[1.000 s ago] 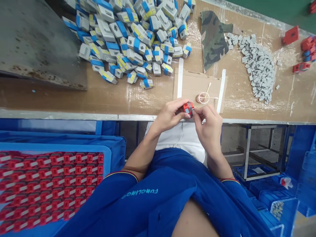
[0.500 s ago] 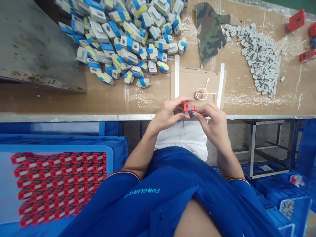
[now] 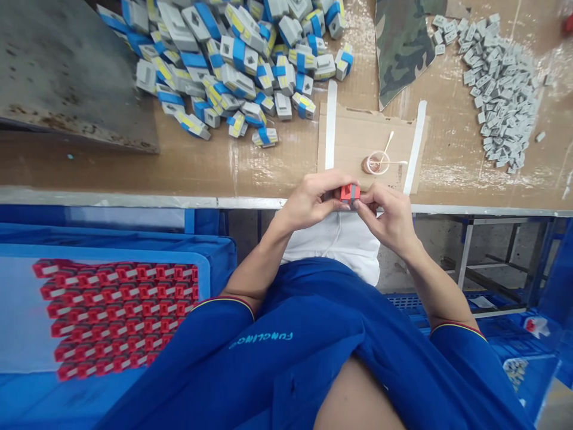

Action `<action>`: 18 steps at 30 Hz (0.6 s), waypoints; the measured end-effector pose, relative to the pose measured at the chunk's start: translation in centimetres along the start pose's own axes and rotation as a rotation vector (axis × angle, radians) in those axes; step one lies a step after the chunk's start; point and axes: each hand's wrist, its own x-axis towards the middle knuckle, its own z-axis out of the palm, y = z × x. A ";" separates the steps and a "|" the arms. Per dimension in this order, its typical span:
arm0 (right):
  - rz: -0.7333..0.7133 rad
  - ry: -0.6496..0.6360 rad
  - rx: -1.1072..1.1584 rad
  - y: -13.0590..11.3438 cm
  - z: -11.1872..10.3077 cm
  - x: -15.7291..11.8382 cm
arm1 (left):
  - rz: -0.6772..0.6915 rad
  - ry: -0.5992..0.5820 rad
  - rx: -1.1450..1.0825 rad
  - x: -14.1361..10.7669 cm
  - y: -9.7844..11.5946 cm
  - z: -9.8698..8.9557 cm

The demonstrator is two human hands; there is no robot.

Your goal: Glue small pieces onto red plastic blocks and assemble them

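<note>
A small red plastic block [image 3: 350, 193] with a dark band across it sits between my two hands, just above the table's front edge. My left hand [image 3: 313, 194] pinches its left side with the thumb and fingertips. My right hand [image 3: 384, 220] holds its right side with the fingertips. The fingers hide part of the block. Just beyond my hands lies a cardboard sheet [image 3: 344, 134] bearing a small round dish with white swabs [image 3: 376, 162].
A large heap of grey parts with blue and yellow bands [image 3: 233, 65] lies on the brown table, beside a camouflage cloth [image 3: 403, 45] and a pile of small grey pieces [image 3: 501, 89]. At lower left, a blue crate [image 3: 120, 313] holds rows of red-and-white parts. A grey metal plate [image 3: 62, 71] stands at upper left.
The red block has turned between my fingers, showing more red and less blue. My hands have shifted slightly, and the whole view has moved as my head moved.
</note>
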 end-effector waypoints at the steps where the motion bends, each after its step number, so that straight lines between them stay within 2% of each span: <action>1: 0.001 0.012 -0.012 0.0 0.1 0.0 | 0.005 0.004 0.006 0.0 0.0 0.0; 7: 0.075 -0.005 -0.043 -0.5 -0.4 -0.1 | -0.015 0.007 0.034 0.1 0.1 0.1; 12: 0.090 -0.020 -0.101 -0.4 -0.6 -0.3 | -0.094 0.019 -0.094 -0.1 -0.3 0.4; 18: 0.056 -0.042 -0.089 0.0 -0.3 -0.1 | -0.075 0.006 -0.042 0.0 -0.1 0.3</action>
